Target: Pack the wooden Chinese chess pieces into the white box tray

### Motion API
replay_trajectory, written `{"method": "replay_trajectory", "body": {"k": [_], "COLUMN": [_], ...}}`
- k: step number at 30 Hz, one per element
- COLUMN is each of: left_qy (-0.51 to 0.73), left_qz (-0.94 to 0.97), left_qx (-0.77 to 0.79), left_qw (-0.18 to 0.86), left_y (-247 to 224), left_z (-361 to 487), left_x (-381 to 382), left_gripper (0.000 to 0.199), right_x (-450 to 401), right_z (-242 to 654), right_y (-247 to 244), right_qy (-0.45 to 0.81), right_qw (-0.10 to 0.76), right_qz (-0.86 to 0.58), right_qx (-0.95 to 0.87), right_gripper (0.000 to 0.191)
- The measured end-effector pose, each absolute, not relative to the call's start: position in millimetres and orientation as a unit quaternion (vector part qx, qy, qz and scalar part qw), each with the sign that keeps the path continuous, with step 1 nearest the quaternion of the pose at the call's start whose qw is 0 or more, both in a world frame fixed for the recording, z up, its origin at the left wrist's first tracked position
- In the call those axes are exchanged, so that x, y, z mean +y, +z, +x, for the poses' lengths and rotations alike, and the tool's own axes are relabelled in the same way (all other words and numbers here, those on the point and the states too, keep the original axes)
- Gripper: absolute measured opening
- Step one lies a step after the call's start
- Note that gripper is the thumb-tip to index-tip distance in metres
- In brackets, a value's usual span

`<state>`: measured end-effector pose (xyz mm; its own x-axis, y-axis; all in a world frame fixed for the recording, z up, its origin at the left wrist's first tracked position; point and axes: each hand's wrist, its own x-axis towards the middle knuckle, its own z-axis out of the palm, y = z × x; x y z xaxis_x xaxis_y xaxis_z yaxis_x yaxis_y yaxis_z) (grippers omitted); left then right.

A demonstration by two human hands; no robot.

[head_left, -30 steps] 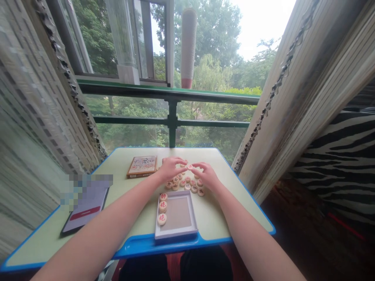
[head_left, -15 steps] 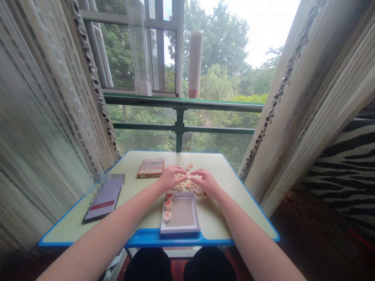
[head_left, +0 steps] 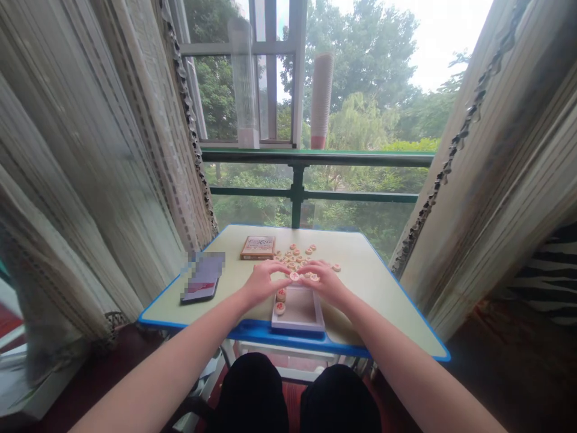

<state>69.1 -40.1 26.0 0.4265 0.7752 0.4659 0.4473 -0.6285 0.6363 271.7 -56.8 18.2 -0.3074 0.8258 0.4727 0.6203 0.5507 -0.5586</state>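
Between the fingertips of my left hand [head_left: 262, 281] and my right hand [head_left: 328, 282] is a round Chinese chess piece [head_left: 294, 276] with a red character. Both hands touch it from opposite sides, over the far edge of a shallow open box [head_left: 320, 319]. Inside that box, more red-marked pieces [head_left: 280, 308] stand along its left wall; my left hand may hide others. Beyond my hands, several loose chess pieces [head_left: 292, 260] lie scattered on the table. Another piece [head_left: 314, 277] lies close under my right hand's fingers.
A flat printed box [head_left: 258, 246] rests at the far left of the pieces. Further left lies a phone [head_left: 201, 282], partly blurred out. The pale table [head_left: 387, 313] has a blue edge. Behind it stand a green railing [head_left: 360, 159] and curtains on both sides.
My hands have come back from the loose pieces to the box's far edge, with a chess piece between them. The head view has turned, shifting the table to the right in the picture.
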Motion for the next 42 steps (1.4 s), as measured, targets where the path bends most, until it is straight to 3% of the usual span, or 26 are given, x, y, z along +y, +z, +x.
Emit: {"method": "replay_trajectory", "body": {"k": [15,26,42], "left_qy": [0.363,0.289,0.279], "left_qz": [0.823,0.804,0.799], "left_qx": [0.383,0.479,0.466], "left_qw": [0.212,0.203,0.259], "left_y": [18,8,10], "left_z": [49,48,47], "left_x": [-73,-66,-63], "left_gripper": [0.017,0.052,0.043], "right_x": [-69,-72,-73], "right_z": [258,260,257], "right_y": [18,22,20], "right_qy": [0.134,0.138,0.13], "right_qw": [0.321,0.303,0.269], "right_qz": [-0.368,-0.373,-0.378], "right_qx": [-0.862,-0.866,-0.876], "right_gripper": [0.02,0.017,0.019]}}
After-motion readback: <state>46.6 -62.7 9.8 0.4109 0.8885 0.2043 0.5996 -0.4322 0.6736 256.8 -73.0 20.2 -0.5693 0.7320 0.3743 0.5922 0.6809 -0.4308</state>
